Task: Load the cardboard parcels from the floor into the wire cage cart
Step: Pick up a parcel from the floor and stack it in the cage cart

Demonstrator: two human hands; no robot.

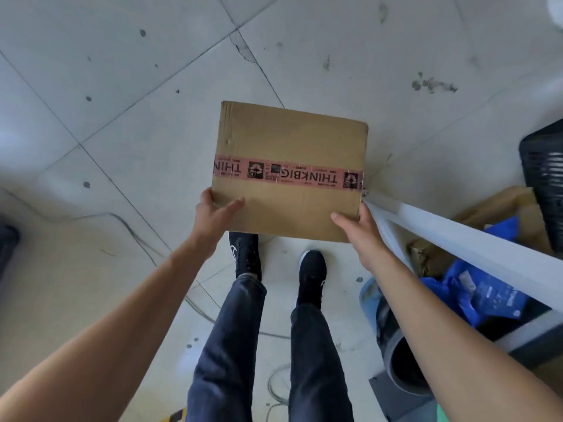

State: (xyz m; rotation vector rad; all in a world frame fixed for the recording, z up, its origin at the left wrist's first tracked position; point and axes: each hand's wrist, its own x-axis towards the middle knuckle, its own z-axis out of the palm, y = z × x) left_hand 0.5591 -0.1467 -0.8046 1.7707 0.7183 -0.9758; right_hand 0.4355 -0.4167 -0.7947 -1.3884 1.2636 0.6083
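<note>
A square cardboard parcel [289, 141] with a pink printed tape strip across its top is held above the floor in front of me. My left hand [214, 217] grips its near left corner, thumb on top. Gripping the near right corner is my right hand [361, 236], also with its thumb on top. A white cart frame rail [475, 239] runs from the parcel's right edge toward the lower right. Inside the frame lie blue plastic mail bags [487, 296] and a brown cardboard piece [502, 205].
My two legs in dark jeans and black shoes [312, 272] stand on the pale tiled floor [122, 117] under the parcel. Thin cables [210, 315] trail across the tiles at my feet. A black mesh basket [545, 178] sits at the right edge.
</note>
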